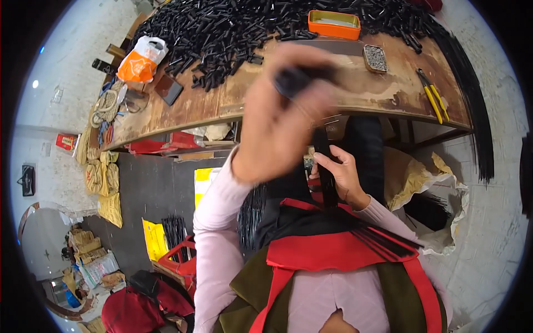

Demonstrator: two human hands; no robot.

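My left hand (pixel 272 130) is raised in front of the table edge, smeared by motion. Its fingers curl round a short black tube-like piece (pixel 293 82), whose exact kind is too blurred to tell. Lower and to the right, my right hand (pixel 345 173) is closed on a bundle of long thin black strips (pixel 327 186) standing upright over my lap. More loose black strips (pixel 383 238) lie across my red and black apron (pixel 311 252). A heap of small black tube-like pieces (pixel 222 39) covers the far part of the wooden table (pixel 211 108).
On the table are an orange tin (pixel 334 25), a small tin of grey bits (pixel 375 59), yellow-handled pliers (pixel 432 97), a phone (pixel 168 89) and an orange-white bag (pixel 141 60). Long black strips (pixel 472 94) hang over the right edge. An open sack (pixel 427 205) stands at right, a red stool (pixel 180 261) at left.
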